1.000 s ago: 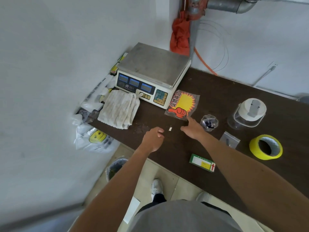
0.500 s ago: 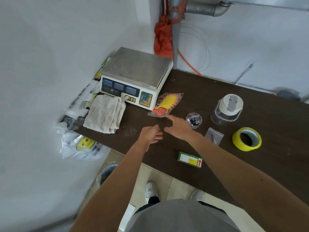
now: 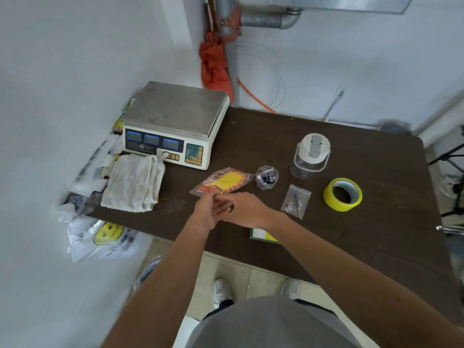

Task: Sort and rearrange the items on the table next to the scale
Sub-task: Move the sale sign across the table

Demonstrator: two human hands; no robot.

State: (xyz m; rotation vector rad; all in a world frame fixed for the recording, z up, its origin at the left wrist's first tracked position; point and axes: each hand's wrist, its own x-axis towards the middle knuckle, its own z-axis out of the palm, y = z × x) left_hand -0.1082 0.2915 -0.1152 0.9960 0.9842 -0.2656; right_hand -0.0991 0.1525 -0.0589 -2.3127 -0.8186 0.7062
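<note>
Our left hand and right hand meet, fingers touching, beside the promo-sticker packet; whether either grips anything, we cannot tell.

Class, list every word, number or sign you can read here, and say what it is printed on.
"促销商品": on the starburst packet beside the scale.
The scale's logo and key markings: too small to read.
Lettering on the smiley bag: too blurred to read.
Label on the green box: mostly hidden by an arm, unreadable.
</note>
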